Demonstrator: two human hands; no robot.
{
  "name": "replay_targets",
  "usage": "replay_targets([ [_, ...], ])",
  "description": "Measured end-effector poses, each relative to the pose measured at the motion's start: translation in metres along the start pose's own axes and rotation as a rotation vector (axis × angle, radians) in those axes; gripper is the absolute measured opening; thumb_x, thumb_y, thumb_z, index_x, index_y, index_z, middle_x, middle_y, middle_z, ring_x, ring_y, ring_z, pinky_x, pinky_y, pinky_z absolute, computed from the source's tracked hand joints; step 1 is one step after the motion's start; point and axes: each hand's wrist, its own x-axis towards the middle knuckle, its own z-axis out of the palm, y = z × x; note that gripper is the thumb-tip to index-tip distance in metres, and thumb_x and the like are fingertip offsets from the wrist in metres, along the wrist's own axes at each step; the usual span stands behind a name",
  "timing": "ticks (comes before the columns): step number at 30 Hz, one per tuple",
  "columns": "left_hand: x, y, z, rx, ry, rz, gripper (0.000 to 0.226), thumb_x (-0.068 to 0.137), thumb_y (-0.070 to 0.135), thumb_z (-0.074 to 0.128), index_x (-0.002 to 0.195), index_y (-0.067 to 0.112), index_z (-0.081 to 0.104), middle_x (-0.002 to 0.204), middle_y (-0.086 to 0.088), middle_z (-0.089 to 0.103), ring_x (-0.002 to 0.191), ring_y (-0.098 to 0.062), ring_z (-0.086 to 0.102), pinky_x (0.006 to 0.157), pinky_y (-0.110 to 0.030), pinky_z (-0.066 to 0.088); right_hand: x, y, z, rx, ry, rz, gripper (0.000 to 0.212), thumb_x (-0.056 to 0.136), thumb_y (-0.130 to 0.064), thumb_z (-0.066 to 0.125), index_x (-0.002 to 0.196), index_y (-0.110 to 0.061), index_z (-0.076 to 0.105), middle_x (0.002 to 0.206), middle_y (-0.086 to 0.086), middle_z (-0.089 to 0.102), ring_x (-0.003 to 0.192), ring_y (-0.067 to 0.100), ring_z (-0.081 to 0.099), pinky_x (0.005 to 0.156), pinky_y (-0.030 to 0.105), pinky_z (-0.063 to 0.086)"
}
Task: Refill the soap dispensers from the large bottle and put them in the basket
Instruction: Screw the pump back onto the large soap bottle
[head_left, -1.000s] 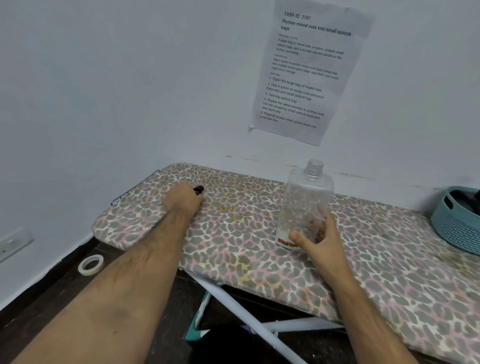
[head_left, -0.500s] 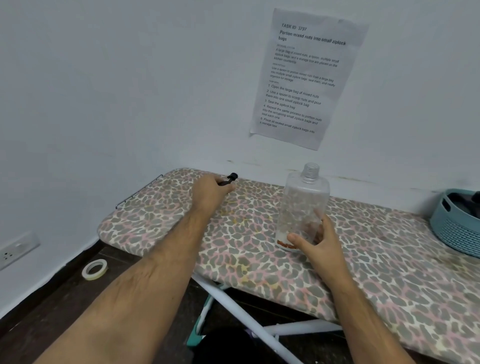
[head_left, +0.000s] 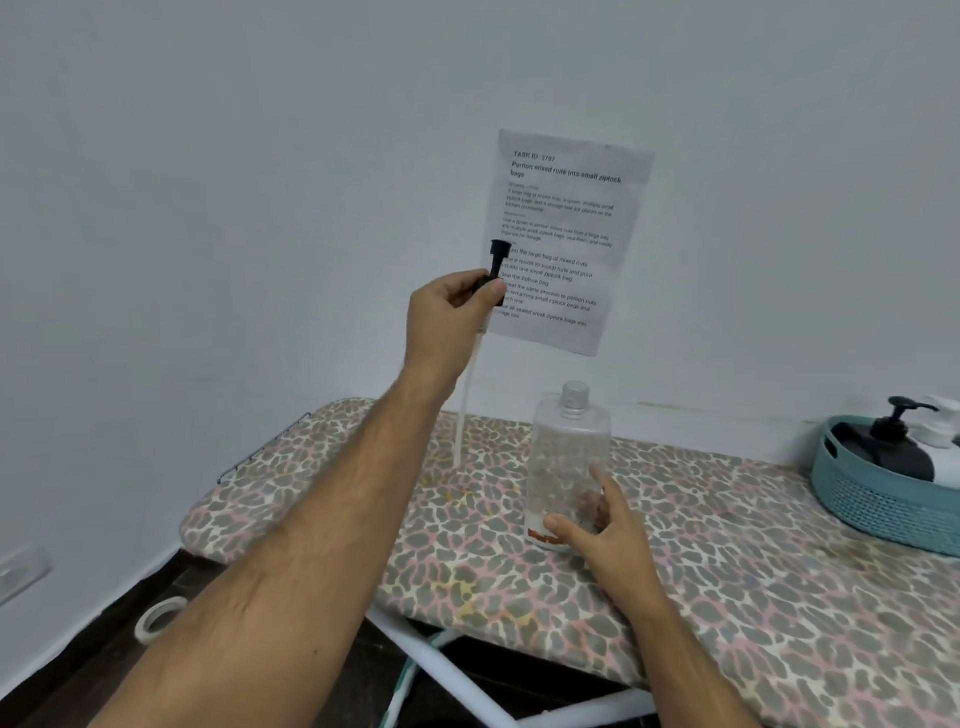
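clear ribbed-neck bottle, leopard-print board

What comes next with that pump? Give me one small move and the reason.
Probably swing the pump over the clear bottle and thread its white tube into the open neck. The left hand holds the pump raised, left of the bottle, tube hanging free. The right hand steadies the bottle upright on the ironing board, and the threaded neck is uncapped.

One clear bottle, one pump, one basket.
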Motion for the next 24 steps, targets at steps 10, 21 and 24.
replay_targets([
  [10, 0.015, 0.065, 0.024, -0.139, 0.040, 0.154, 0.024, 0.095, 0.013, 0.062, 0.117, 0.005, 0.068, 0.102, -0.003, 0.074, 0.091, -0.008, 0.070, 0.085, -0.030, 0.058, -0.002, -0.007, 0.003, -0.015, 0.013, 0.009, 0.093, 0.073, -0.034, 0.085, 0.150, -0.034, 0.032, 0.134, -0.009, 0.056, 0.122, 0.012, 0.055, 0.104, 0.035, 0.046],
  [21, 0.008, 0.072, 0.054, -0.321, 0.055, 0.082, 0.025, 0.098, 0.014, 0.059, 0.115, -0.001, 0.067, 0.092, -0.005, 0.072, 0.085, -0.016, 0.065, 0.092, -0.044, 0.055, -0.002, -0.005, 0.004, -0.012, 0.017, 0.009, 0.080, 0.073, -0.034, 0.085, 0.135, -0.050, 0.037, 0.122, -0.015, 0.060, 0.117, 0.009, 0.058, 0.102, 0.037, 0.049],
  [24, 0.006, 0.072, 0.059, -0.351, 0.071, 0.083, 0.026, 0.098, 0.015, 0.058, 0.117, -0.001, 0.067, 0.092, -0.006, 0.072, 0.086, -0.017, 0.065, 0.091, -0.044, 0.055, -0.001, -0.003, 0.004, -0.021, 0.015, 0.006, 0.078, 0.072, -0.037, 0.085, 0.130, -0.054, 0.036, 0.122, -0.015, 0.059, 0.117, 0.009, 0.058, 0.102, 0.036, 0.048],
])
